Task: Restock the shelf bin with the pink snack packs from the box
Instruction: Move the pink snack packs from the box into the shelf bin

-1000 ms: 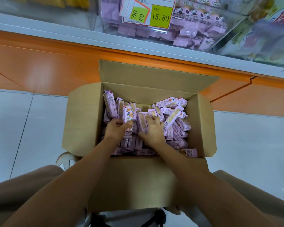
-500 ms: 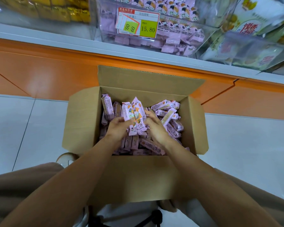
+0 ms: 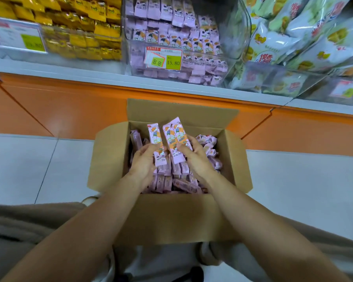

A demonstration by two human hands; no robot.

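My left hand [image 3: 144, 165] and right hand [image 3: 196, 159] together grip upright pink snack packs [image 3: 171, 137] above open box [image 3: 167, 218].

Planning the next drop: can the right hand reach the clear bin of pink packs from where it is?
Probably yes. The right hand, holding pink snack packs over the box, has nothing between it and the clear shelf bin up ahead.
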